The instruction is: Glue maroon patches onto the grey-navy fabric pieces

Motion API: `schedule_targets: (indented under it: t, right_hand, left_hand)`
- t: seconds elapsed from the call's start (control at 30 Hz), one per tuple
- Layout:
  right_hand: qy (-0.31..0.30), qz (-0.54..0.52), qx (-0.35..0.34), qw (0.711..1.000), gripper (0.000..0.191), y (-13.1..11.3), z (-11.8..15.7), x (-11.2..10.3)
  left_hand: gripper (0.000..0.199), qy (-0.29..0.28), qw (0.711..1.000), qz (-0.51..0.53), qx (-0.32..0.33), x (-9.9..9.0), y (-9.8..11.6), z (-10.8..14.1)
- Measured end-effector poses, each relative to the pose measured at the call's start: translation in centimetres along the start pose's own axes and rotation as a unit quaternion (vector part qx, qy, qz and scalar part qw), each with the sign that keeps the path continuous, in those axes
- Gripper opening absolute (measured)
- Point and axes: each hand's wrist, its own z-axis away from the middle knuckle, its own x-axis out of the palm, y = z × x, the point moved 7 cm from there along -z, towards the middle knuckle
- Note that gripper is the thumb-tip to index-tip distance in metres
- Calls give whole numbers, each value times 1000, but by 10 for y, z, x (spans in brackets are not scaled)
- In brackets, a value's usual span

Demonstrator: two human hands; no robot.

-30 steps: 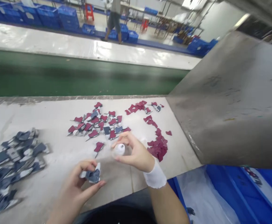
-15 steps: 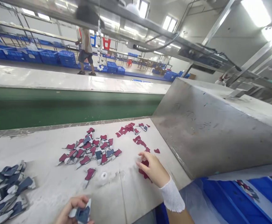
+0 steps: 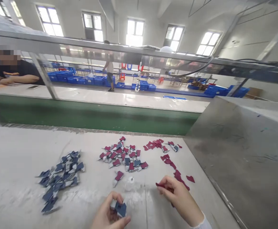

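Fingers (image 3: 114,194) of the left hand (image 3: 106,214), bottom centre, grip a small irregular navy-and-grey piece (image 3: 121,209); right hand (image 3: 178,198), lower right of centre, pinches a thin maroon cutout (image 3: 160,185) at its fingertips.

Scraps (image 3: 167,161) are plain maroon, the held piece (image 3: 121,209) slate blue and grey, the surface (image 3: 14,159) off-white, the strip (image 3: 119,117) behind green.

A hand could pass over the bare table (image 3: 154,211) between the left hand (image 3: 112,211) and right hand (image 3: 178,197), though a small bottle (image 3: 130,183) stands ahead. Another lane parts the blue pile (image 3: 61,178) from the mixed pile (image 3: 123,154). Red scraps (image 3: 177,175) and a metal box (image 3: 248,159) obstruct the right.
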Motion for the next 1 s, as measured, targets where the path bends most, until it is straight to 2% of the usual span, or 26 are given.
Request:
schedule_targets:
  t: [0.07,0.17,0.23,0.3,0.43,0.67,0.87,1.0]
  right_hand:
    - [-56,-50,-8,997,11,-18,12,20]
    - [-127,-181,-4,975,21,-39,26,51]
    - [-154,-241,-1,958,24,-48,31,65]
    - [-165,-255,2,953,22,-51,32,72]
    - [-164,-247,9,955,17,-53,31,71]
    - [-140,-238,35,960,19,-50,25,71]
    - [-139,-228,53,962,16,-45,20,75]
    - [-135,-224,43,964,16,-46,16,76]
  left_hand:
    - [37,28,999,-18,27,3,12,8]
    - [34,33,998,-38,49,9,27,15]
    - [34,24,998,-23,47,13,31,17]
    - [30,16,999,-24,46,15,32,17]
    - [18,12,994,-73,87,14,37,18]
    - [16,27,976,-144,162,10,44,19]
    - [22,9,961,-194,198,9,46,17]
    - [27,24,949,-191,250,8,48,19]
